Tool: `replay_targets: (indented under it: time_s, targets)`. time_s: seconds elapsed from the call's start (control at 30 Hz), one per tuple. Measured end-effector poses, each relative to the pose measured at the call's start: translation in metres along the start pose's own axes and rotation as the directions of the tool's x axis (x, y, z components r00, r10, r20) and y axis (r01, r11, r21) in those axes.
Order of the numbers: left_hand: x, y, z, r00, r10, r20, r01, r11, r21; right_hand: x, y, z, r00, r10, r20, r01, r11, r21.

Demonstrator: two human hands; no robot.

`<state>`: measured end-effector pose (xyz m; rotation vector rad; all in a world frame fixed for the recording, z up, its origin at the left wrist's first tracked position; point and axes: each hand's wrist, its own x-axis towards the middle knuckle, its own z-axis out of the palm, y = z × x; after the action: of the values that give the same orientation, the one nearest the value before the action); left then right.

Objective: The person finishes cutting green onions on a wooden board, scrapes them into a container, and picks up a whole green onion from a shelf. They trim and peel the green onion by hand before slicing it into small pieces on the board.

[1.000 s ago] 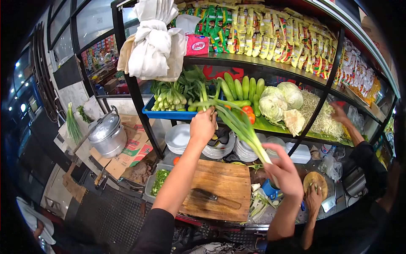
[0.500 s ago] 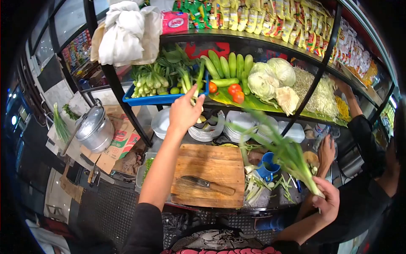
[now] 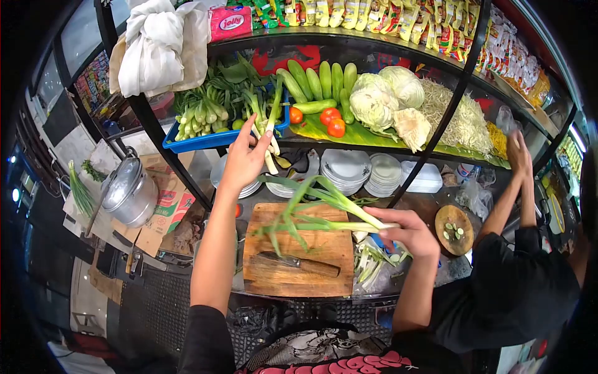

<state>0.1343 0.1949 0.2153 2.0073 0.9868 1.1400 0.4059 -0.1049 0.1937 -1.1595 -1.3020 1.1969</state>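
My right hand (image 3: pixel 408 234) is closed around the white ends of a couple of leeks (image 3: pixel 333 225). Their green leaves spread over the wooden chopping board (image 3: pixel 265 277). A knife (image 3: pixel 299 264) lies flat on that board, below the leaves. My left hand (image 3: pixel 245 159) is raised at the front of the blue tray (image 3: pixel 205 142), thumb and index finger apart. Right beside its fingertips, more leeks (image 3: pixel 273 131) stick out over the tray's edge. White trimmings (image 3: pixel 372 265) are heaped to the right of the board, partly behind my right hand.
Cucumbers (image 3: pixel 326 80), tomatoes (image 3: pixel 336 128) and cabbages (image 3: pixel 374 103) sit on a banana leaf on the shelf. Below stand stacked plates (image 3: pixel 346 168). At right, another person's hands (image 3: pixel 518 153) reach toward the shelf, near a round board (image 3: pixel 453 229) with cut pieces. A metal pot (image 3: pixel 129 193) stands at left.
My right hand has swung the leeks leftward over the chopping board. My left hand's fingers have spread at the tray. The other person's hand has risen from the counter to the shelf.
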Motion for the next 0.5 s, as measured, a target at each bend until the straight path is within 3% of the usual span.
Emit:
replay_targets:
  time_s: [0.1, 0.17, 0.2, 0.23, 0.33, 0.43, 0.47, 0.5]
  targets:
    - [-0.006, 0.01, -0.002, 0.999, -0.034, -0.017, 0.034, 0.998, -0.051, 0.035, 0.043, 0.009, 0.999, 0.031, 0.022, -0.034, 0.988, 0.151]
    - [-0.004, 0.003, -0.003, 0.999, -0.053, -0.012, 0.053, 0.998, -0.019, 0.051, 0.104, 0.01, 0.98, 0.195, -0.022, -0.184, 0.951, 0.25]
    - [-0.006, -0.001, -0.003, 0.998, -0.046, -0.043, 0.045, 0.999, -0.015, 0.055, 0.129, 0.005, 0.961, 0.274, 0.033, -0.275, 0.936, 0.221]
    - [-0.008, -0.004, -0.002, 0.997, -0.039, -0.072, 0.038, 0.999, -0.01, 0.055, 0.15, 0.002, 0.904, 0.427, -0.008, -0.423, 0.897, 0.13]
    - [-0.023, -0.003, -0.014, 0.959, 0.014, -0.283, 0.019, 0.993, 0.115, 0.048, 0.156, -0.001, 0.912, 0.405, -0.067, -0.409, 0.911, -0.048]
    - [-0.044, -0.03, -0.015, 0.771, 0.042, -0.636, -0.065, 0.998, -0.012, 0.042, 0.153, -0.003, 0.948, 0.285, -0.142, -0.306, 0.94, -0.152]
    - [-0.061, -0.04, -0.006, 0.729, 0.123, -0.673, -0.124, 0.991, 0.047, 0.042, 0.154, -0.006, 0.962, 0.224, -0.157, -0.253, 0.948, -0.194]
    - [-0.085, -0.032, 0.011, 0.744, 0.224, -0.63, -0.186, 0.974, 0.128, 0.042, 0.156, -0.008, 0.973, 0.163, -0.166, -0.2, 0.951, -0.237]
